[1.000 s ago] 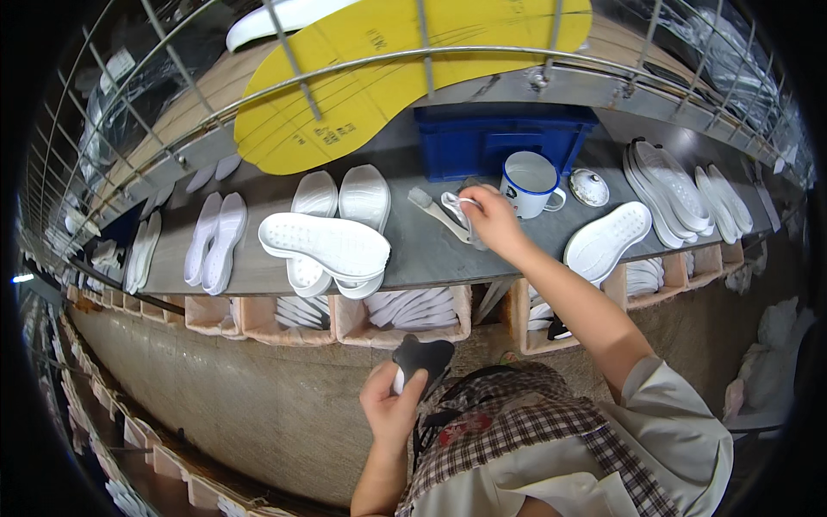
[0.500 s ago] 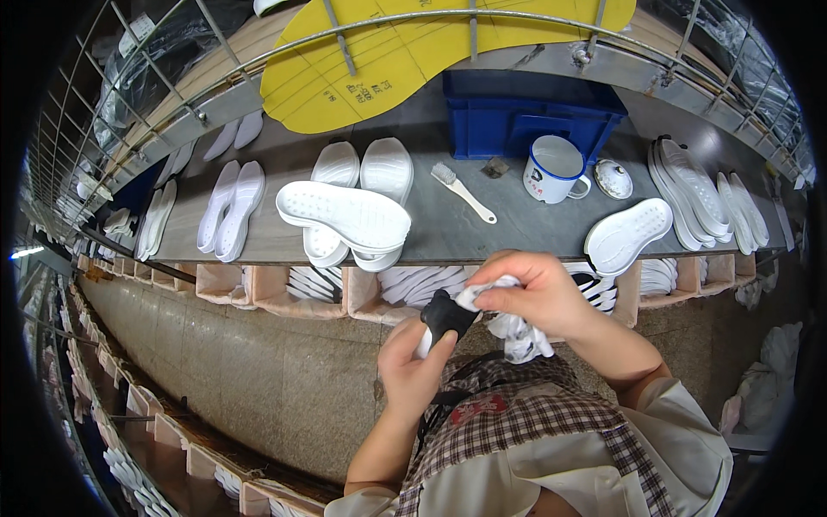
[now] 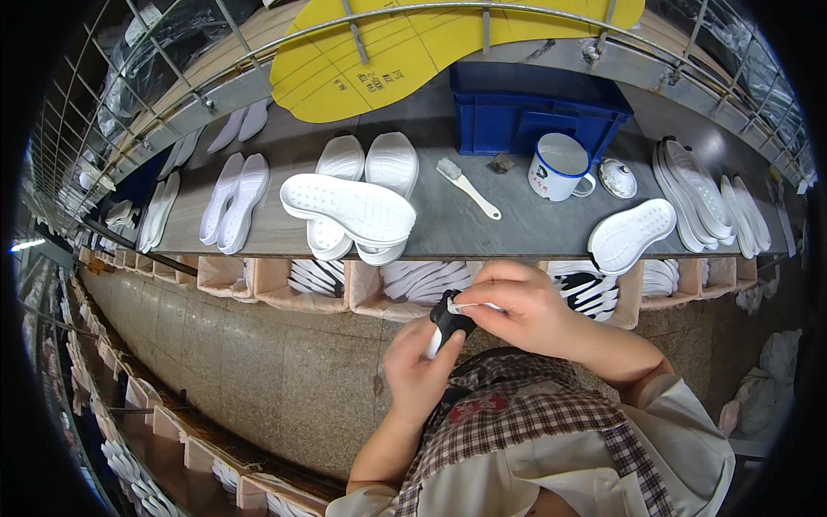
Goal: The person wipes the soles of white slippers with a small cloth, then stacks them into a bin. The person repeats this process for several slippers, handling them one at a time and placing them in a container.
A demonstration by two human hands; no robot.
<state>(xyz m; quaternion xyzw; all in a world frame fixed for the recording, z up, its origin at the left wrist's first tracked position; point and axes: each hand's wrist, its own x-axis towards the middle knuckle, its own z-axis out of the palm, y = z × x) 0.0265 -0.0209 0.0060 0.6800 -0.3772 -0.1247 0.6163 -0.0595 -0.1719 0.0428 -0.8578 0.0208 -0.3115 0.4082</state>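
Just in front of the table edge, my left hand grips a black-and-white shoe sole, thumb on its near side. Part of the sole is hidden in the palm. My right hand pinches a white cloth and presses it against the sole's black end; most of the cloth is hidden by the fingers. Beyond my hands, a white sole lies across a pair of white soles. To the right, another white sole overhangs the table's front edge.
A brush, an enamel mug, its lid and a blue crate stand on the grey table. Stacked soles lie at the right. A wire rack with a yellow template hangs above. Lined bins sit below.
My right hand has come in closer to the sole, bringing the cloth onto its black end. The cloth's hanging part has gone out of sight. The view has shifted slightly.
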